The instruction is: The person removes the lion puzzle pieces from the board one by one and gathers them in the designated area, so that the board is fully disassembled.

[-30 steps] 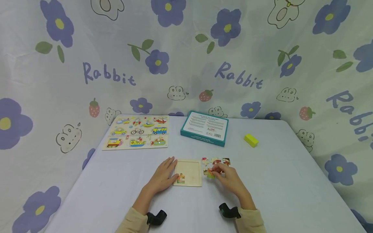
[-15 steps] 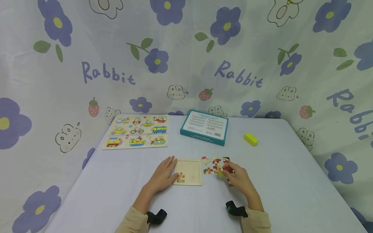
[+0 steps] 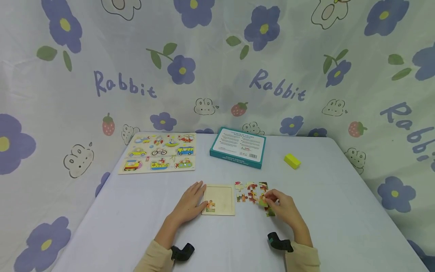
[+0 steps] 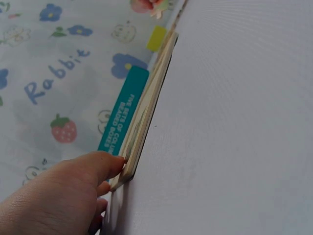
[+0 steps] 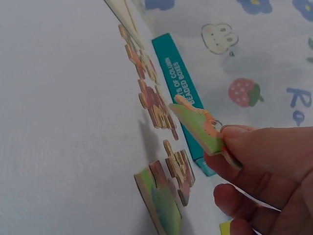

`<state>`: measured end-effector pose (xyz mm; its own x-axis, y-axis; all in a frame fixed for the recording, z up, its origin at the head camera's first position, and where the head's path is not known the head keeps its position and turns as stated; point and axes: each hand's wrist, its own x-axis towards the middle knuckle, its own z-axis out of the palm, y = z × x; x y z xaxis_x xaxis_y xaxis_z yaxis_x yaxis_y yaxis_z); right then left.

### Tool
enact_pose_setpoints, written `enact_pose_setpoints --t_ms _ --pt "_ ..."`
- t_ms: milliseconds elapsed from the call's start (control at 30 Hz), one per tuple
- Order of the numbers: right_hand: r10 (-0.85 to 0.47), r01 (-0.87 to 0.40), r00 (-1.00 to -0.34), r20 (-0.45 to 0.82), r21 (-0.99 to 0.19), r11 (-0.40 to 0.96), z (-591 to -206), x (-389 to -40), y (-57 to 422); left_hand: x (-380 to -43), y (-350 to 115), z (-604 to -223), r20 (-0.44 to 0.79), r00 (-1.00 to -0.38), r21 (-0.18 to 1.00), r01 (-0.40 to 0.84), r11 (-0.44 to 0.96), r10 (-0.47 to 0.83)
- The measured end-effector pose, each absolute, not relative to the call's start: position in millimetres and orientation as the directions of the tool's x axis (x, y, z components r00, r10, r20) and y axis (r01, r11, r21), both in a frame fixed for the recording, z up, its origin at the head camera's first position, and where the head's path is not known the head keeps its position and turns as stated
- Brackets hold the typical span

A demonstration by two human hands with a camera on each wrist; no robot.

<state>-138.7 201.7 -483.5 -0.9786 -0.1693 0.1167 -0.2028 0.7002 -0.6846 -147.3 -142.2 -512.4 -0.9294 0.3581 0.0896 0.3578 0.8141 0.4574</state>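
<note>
Between thumb and index finger my right hand (image 3: 284, 207) pinches a jigsaw puzzle piece (image 5: 199, 125) with green and orange printing, tilted and raised over the tabletop in the right wrist view. Several loose puzzle pieces (image 3: 252, 196) lie below and left of it in rough rows, one green piece (image 5: 159, 200) nearest. My left hand (image 3: 188, 202) rests along the left edge of a square wooden puzzle tray (image 3: 224, 192), fingers extended and thumb at its rim. One puzzle piece (image 3: 210, 206) sits in the tray's lower left corner, beside that thumb.
Behind the tray lies a teal and white box (image 3: 238, 146). A wooden vehicle puzzle board (image 3: 159, 154) is at the back left, a yellow block (image 3: 292, 161) at the back right. A patterned curtain (image 3: 217, 68) hangs behind the white table (image 3: 217, 245).
My right hand has moved to the right over the loose pieces with the green and orange puzzle piece in its pinch. My left hand stays at the tray.
</note>
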Motion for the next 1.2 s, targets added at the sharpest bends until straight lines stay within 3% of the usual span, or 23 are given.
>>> enact_pose_setpoints --t_ms 233,600,1200 --pt "-0.181 -0.181 -0.981 0.071 -0.681 0.709 -487 -140 198 -148 -142 -512 0.092 -0.928 0.460 0.361 0.812 0.360" --pt "-0.275 -0.255 -0.959 0.071 -0.644 0.721 -493 -142 191 -148 -142 -511 0.077 -0.931 0.466 0.349 0.813 0.356" --pt "-0.232 -0.232 -0.970 0.076 -0.592 0.772 -496 -142 184 -148 -142 -510 0.069 -0.931 0.474 0.347 0.809 0.359"
